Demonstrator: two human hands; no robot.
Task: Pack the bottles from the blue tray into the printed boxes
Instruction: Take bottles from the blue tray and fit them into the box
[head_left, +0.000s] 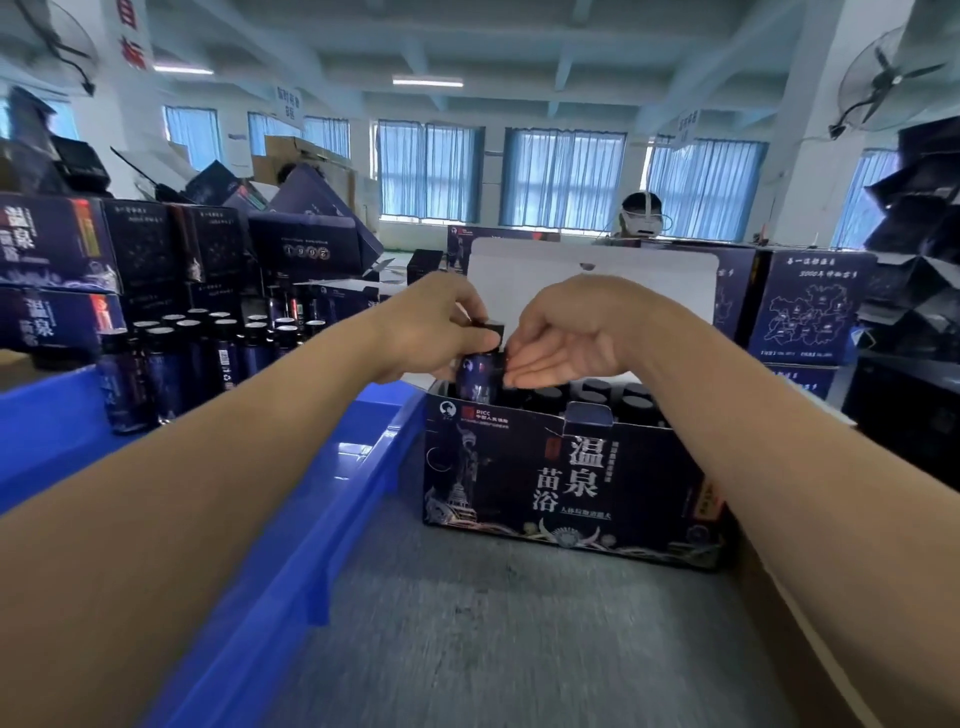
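Holding the dark blue, black-capped bottle (480, 376) upright over the left end of the dark printed cardboard box (571, 483), I have my left hand (436, 327) curled round its cap and neck, gripping from above. My right hand (566, 338) holds nothing: its fingers lie straight and together, tips touching the bottle's right side. The bottle's long axis stands vertical, its base just inside the box's open top, left of the black caps of packed bottles (592, 397). I judge the coming move to be straight down, led by my left hand. More bottles (208, 358) stand in the blue plastic tray (332, 519) to my left; the box stands on the grey tabletop (519, 623).
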